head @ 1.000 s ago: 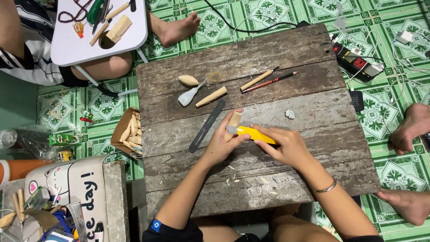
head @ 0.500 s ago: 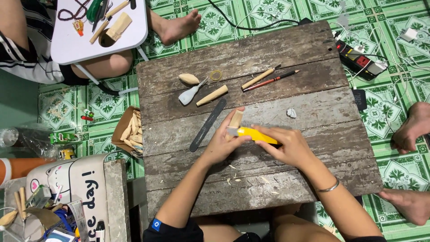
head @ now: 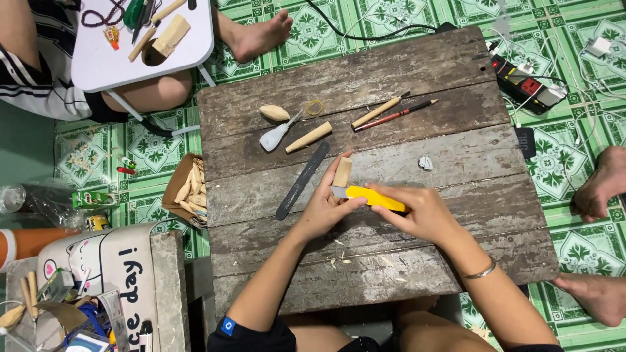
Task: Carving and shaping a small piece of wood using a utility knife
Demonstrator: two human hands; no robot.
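Shavings (head: 339, 261) nearest, on table (head: 456, 163). L hand (head: 326, 208) closed on wood block (head: 342, 173), block sticks up past fingers. R hand (head: 420, 212) closed on yellow knife (head: 372, 197), blade at block base. Beyond: file (head: 302, 180), pencil (head: 394, 115).

Bare planks lay open on the weathered grey wooden board (head: 417, 72) along its far edge and down its right side. Beyond the two hands, a long dark nail file (head: 302, 180) slanted across the left approach. Further off, a tapered wooden peg (head: 308, 137), a white-handled tool (head: 276, 135), an oval wooden blank (head: 274, 113), a wooden-handled tool (head: 377, 113) and a red pencil (head: 394, 115) crowded the middle. A small pale scrap (head: 425, 163) sat alone to the right, near the pale wood block (head: 342, 173).
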